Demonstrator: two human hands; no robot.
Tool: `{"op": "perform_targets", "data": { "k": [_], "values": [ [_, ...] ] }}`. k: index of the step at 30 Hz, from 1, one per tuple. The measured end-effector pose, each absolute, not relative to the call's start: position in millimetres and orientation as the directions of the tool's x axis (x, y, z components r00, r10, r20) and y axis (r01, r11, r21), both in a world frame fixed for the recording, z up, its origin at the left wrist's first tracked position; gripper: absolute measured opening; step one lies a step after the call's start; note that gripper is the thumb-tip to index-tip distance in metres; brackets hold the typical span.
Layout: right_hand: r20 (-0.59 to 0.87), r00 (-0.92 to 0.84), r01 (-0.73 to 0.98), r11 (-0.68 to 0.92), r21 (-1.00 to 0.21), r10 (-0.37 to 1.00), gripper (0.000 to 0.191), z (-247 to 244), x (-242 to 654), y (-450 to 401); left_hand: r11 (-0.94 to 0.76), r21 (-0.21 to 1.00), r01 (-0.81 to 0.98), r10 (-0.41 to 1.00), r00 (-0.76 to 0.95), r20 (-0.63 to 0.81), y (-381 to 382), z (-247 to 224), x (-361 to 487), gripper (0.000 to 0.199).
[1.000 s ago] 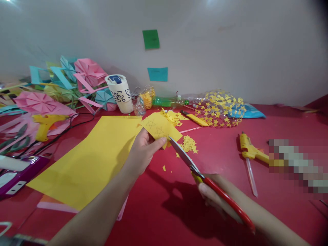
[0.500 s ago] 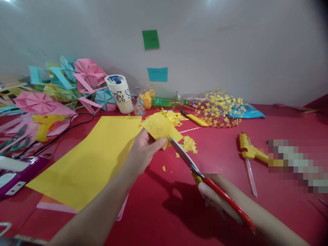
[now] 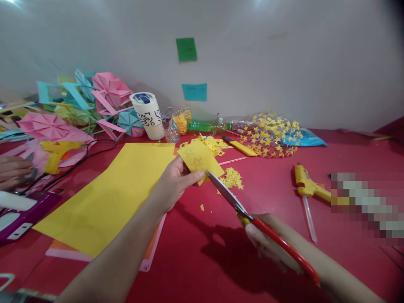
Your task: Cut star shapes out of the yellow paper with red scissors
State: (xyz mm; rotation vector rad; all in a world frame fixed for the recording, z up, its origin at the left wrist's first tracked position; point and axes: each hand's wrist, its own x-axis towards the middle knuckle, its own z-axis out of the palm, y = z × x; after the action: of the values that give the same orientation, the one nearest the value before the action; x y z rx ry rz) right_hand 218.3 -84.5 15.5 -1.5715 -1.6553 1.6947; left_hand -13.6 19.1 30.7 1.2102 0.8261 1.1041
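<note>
Between thumb and fingers, my left hand [image 3: 173, 181] pinches a small piece of yellow paper [image 3: 203, 158] with stars drawn on it in dark lines. My right hand [image 3: 268, 240] is closed round the handles of red-handled scissors [image 3: 235, 204]. The blade tips meet the lower edge of the paper, close to my left thumb. Just beyond the blades lies a small heap of cut yellow stars [image 3: 232, 178]. A large yellow sheet [image 3: 104, 202] lies under and left of my left forearm, over some orange and pink paper.
A glue gun [image 3: 304, 181] lies at right, another glue gun [image 3: 55, 155] at left beside a purple power strip [image 3: 31, 214]. Behind are a white tumbler [image 3: 147, 115], a yellow cutter [image 3: 243, 147], a star-covered plastic piece [image 3: 273, 132] and paper flowers [image 3: 110, 90]. Another person's hand [image 3: 14, 172] reaches in at left.
Another person's hand has come in at the left edge, over the green-handled scissors. My left hand and the small paper have shifted slightly; the scissors stay at the paper's edge.
</note>
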Motion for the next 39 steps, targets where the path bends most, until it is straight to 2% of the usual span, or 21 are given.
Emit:
{"op": "perform_targets", "data": {
  "k": [9, 17, 23, 26, 31, 39],
  "values": [
    [-0.479, -0.358, 0.471, -0.289, -0.834, 0.802, 0.067, 14.5, 217.2, -81.1, -0.007, 0.987, -0.158, 0.949, 0.310, 0.056, 21.3, 29.8, -17.9, 0.035],
    [-0.470, -0.373, 0.473, -0.272, -0.838, 0.800, 0.063, 15.6, 217.8, -83.2, 0.006, 0.980, -0.197, 0.944, 0.325, 0.060, 21.6, 29.3, -19.0, 0.033],
    [-0.472, -0.379, 0.440, -0.293, -0.849, 0.796, 0.063, 15.1, 217.9, -81.5, -0.023, 0.980, -0.200, 0.945, 0.316, 0.087, 20.3, 27.6, -17.8, 0.012],
    [-0.457, -0.383, 0.421, -0.288, -0.860, 0.803, 0.062, 15.0, 217.3, -82.3, -0.008, 0.983, -0.185, 0.951, 0.303, 0.065, 17.1, 24.2, -14.0, 0.009],
    [-0.381, -0.394, 0.387, -0.225, -0.894, 0.837, 0.060, 14.9, 215.5, -85.9, -0.013, 0.988, -0.154, 0.972, 0.229, 0.048, 7.0, 19.6, -2.3, 0.020],
    [-0.334, -0.389, 0.305, -0.222, -0.926, 0.859, 0.055, 2.5, 212.9, -92.6, -0.076, 0.996, -0.042, 0.981, 0.176, 0.082, -9.8, 21.9, 10.0, 0.033]
  ]
}}
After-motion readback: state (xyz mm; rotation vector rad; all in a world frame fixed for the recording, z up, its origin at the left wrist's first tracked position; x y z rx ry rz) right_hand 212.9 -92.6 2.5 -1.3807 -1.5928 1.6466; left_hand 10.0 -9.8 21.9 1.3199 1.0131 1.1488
